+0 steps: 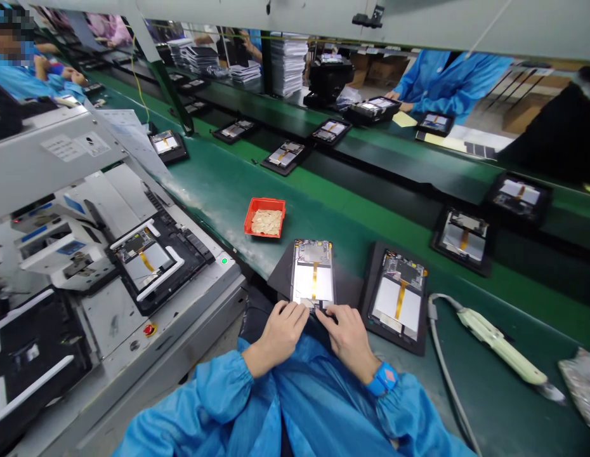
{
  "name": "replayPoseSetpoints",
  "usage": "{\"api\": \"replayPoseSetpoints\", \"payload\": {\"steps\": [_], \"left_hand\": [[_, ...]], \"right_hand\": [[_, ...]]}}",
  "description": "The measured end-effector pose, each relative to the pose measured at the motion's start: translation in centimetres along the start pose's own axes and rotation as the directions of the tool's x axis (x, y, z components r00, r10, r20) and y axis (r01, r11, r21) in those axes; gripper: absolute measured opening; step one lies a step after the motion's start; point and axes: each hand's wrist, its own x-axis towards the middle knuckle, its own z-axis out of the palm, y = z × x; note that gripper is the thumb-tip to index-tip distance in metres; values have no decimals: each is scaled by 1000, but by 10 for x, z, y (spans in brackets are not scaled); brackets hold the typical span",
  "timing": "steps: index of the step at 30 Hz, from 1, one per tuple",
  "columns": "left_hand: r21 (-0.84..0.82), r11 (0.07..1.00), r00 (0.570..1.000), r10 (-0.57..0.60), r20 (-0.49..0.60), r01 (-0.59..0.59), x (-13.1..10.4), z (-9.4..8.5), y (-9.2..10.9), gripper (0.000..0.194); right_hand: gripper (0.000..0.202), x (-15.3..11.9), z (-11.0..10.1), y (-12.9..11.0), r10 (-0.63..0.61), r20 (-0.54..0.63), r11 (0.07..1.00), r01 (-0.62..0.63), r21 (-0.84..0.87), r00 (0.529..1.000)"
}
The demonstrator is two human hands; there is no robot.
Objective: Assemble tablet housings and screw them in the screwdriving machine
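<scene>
An opened tablet [314, 279], with its circuit board at the far end, a white battery and an orange ribbon strip down the middle, lies on a dark pad [280, 273] at the bench edge in front of me. My left hand [280, 330] has its fingers bent together over the near left edge of this tablet. At the near right corner, my right hand [347, 333] grips the same edge, its index finger and thumb close to the frame. My fingers hide part of the near edge. A second opened tablet [397, 298] rests on its own black tray just to the right.
A red bin [265, 218] of small beige pieces stands beyond the tablet. To the right lies a corded electric screwdriver [502, 346]. A machine [147, 266] holding another tablet is on my left. More tablets [284, 155] sit along the green conveyor; co-workers [447, 82] are across it.
</scene>
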Motion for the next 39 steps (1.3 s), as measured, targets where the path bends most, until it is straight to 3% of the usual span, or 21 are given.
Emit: {"api": "replayPoseSetpoints", "payload": {"steps": [7, 11, 14, 16, 18, 20, 21, 23, 25, 28, 30, 32, 34, 36, 37, 39], "left_hand": [[22, 999, 1000, 27, -9, -27, 2, 0, 0, 41], [-49, 999, 1000, -4, 5, 4, 2, -4, 2, 42], [-230, 959, 984, -174, -24, 164, -1, -10, -1, 44], [-462, 803, 905, -426, -5, 376, -2, -12, -6, 39], [-714, 466, 768, -620, 157, 523, -1, -11, -11, 27], [-835, 106, 666, -661, 346, 540, 4, -9, -13, 19], [-855, -22, 635, -660, 402, 518, 8, -8, -13, 19], [-874, -166, 602, -666, 441, 457, 20, -8, -10, 25], [-884, -200, 638, -627, 447, 422, 33, -11, -4, 29], [-910, -129, 723, -568, 394, 395, 48, -21, 2, 24], [-927, -129, 726, -587, 358, 353, 47, -31, 0, 26], [-936, -202, 705, -616, 351, 289, 33, -45, -7, 30], [-946, -247, 673, -665, 324, 211, 6, -62, -19, 36], [-967, -221, 605, -756, 250, 123, -30, -79, -32, 40], [-978, -191, 549, -811, 204, 81, -50, -87, -38, 41], [-993, -117, 397, -910, 119, 30, -92, -99, -49, 40]], "right_hand": [[39, 14, -7, -4, 24, 71, 998, -20, -55, 997], [43, 21, -19, -1, -1, 125, 990, 18, -140, 992], [39, 18, -27, 9, 26, 94, 987, -11, -161, 995], [36, 18, -29, 15, 82, 57, 981, -70, -180, 995], [34, 20, -28, 18, 113, 52, 975, -101, -196, 992], [31, 23, -25, 17, 113, 69, 975, -97, -199, 991], [30, 24, -23, 17, 113, 72, 975, -97, -198, 991], [30, 24, -21, 17, 119, 67, 976, -105, -189, 991], [30, 20, -20, 20, 126, 57, 980, -115, -163, 990], [30, 16, -24, 26, 112, 19, 992, -111, -57, 993], [30, 21, -31, 27, 90, -55, 994, -86, 61, 994], [32, 38, -37, 26, 87, -143, 983, -61, 175, 986], [32, 70, -39, 20, 87, -199, 964, -32, 266, 976], [28, 118, -31, 5, 50, -206, 935, 27, 354, 977], [26, 146, -23, -7, 12, -197, 913, 70, 401, 980], [24, 207, 1, -46, -93, -168, 851, 166, 497, 981]]}}
